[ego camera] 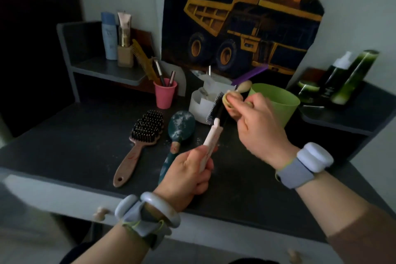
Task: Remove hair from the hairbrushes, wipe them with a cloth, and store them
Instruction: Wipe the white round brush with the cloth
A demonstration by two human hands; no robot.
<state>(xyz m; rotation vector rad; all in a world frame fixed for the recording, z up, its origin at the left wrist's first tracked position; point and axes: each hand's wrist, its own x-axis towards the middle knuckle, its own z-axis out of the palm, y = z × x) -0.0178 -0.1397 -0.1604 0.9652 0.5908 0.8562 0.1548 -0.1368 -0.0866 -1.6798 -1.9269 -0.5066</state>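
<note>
Hairbrush with a pale pink handle and a narrow dark bristle head (214, 122) is held up above the middle of the dark grey tabletop (64, 139), tilted so the head points away and slightly right. The left hand (188, 176) has its fingers curled round the lower end of the handle, just beyond the table's pale front edge with its small knobs. Both wrists wear pale grey bands.

The right hand (257, 126) reaches in from the right, its fingers pinching a small cream-coloured piece (228, 102) against the side of the bristle head; a light wooden rounded handle (244, 87) sticks out past its fingers, and whether that belongs to the pinched piece cannot be told.

Left of the held brush, two more brushes lie flat on the tabletop, side by side and close together: a dark teal oval brush speckled with white dust (182, 126), its handle partly hidden by the left hand, and a brown wooden paddle brush with black bristles facing up (141, 141). Bare dark surface stretches left of the paddle brush to the table's edge, and also between the two forearms.

Farther back stand a pink cup holding pencils and a yellow comb (165, 95), a white round container (201, 105) and a light green plastic tub (282, 103), the last just behind the right hand. A grey shelf (107, 68) at back left carries tubes; green bottles (347, 77) stand on the raised ledge at right. A yellow dump-truck picture (246, 28) leans against the wall.
</note>
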